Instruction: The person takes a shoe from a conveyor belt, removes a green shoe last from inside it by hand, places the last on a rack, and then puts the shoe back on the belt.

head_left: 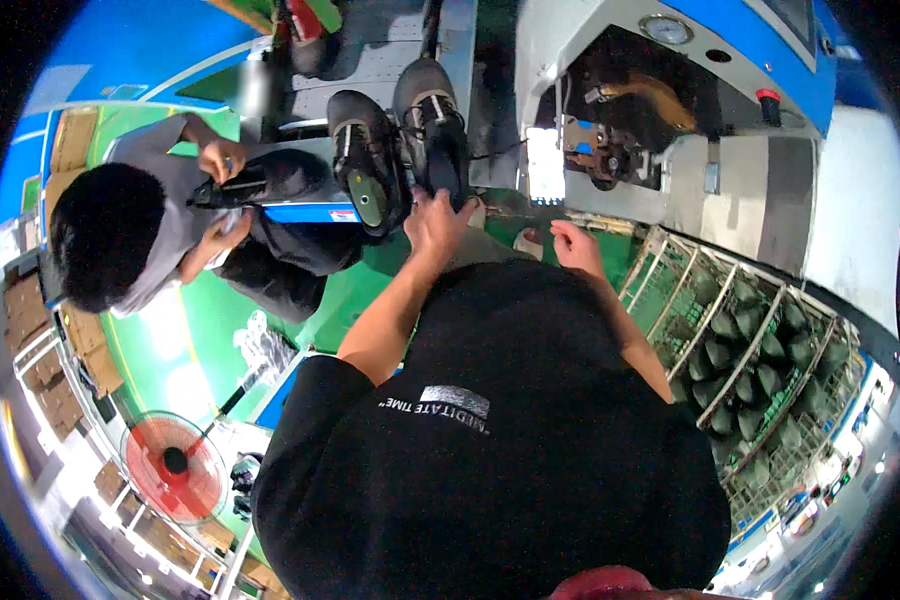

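Observation:
My left hand is closed on the heel end of a black lace-up shoe, its thumb and fingers to either side. Just left of it, a second dark shoe rests on the conveyor's near end, with a green patch showing inside its heel opening. My right hand is in the air below the machine's front, fingers curled in and no object visible in them. It is nearest to a bright white lit panel on the machine.
A grey and blue machine with a gauge stands ahead right. A wire cage of dark rounded pieces is at my right. At left, a co-worker handles another black shoe. A red fan stands behind left.

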{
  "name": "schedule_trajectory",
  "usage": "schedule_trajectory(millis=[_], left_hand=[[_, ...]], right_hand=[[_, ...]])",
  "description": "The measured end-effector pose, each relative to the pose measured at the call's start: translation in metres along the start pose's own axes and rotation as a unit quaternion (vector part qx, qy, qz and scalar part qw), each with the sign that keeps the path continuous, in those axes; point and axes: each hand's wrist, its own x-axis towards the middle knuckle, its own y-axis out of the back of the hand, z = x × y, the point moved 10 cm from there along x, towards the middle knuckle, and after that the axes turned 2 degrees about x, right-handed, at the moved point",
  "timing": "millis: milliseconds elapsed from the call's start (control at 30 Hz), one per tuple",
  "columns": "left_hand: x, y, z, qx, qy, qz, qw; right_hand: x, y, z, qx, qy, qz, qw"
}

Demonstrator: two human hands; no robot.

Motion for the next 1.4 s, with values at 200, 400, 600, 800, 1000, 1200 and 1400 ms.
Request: schedule_trajectory(millis=[200, 400, 600, 800, 1000, 1200, 1400], left_hand=[[-0.006, 0.035, -0.003, -0.037, -0.013, 0.022, 0.999], [-0.027, 0.093, -0.035, -0.108, -0.055, 0.261, 0.958], [0.003, 0.075, -0.121, -0.090, 0.143, 0.301, 0.938], [0.022, 0.034, -0.161, -0.237, 0.217, 0.165, 0.932], [-0.034, 0.035, -0.166, -0.754, 0.194, 0.058, 0.625], [-0.165, 0.077, -0.160, -0.754, 0.176, 0.134, 0.618], [-0.200, 0.142, -0.082, -0.755, 0.106, 0.031, 0.646]], right_hand=[[0.007, 0.018, 0.018, 0.049, -0.063, 0.008, 0.997], [0.013, 0.024, 0.023, 0.092, -0.065, -0.031, 0.993], [0.014, 0.029, 0.037, 0.073, -0.044, -0.052, 0.995], [0.012, 0.036, 0.025, 0.093, -0.040, -0.054, 0.993], [0.007, 0.071, 0.014, 0.073, -0.015, -0.028, 0.997], [-0.003, 0.109, -0.028, 0.055, 0.039, -0.010, 0.998], [-0.045, 0.120, -0.240, -0.103, 0.462, -0.050, 0.879]])
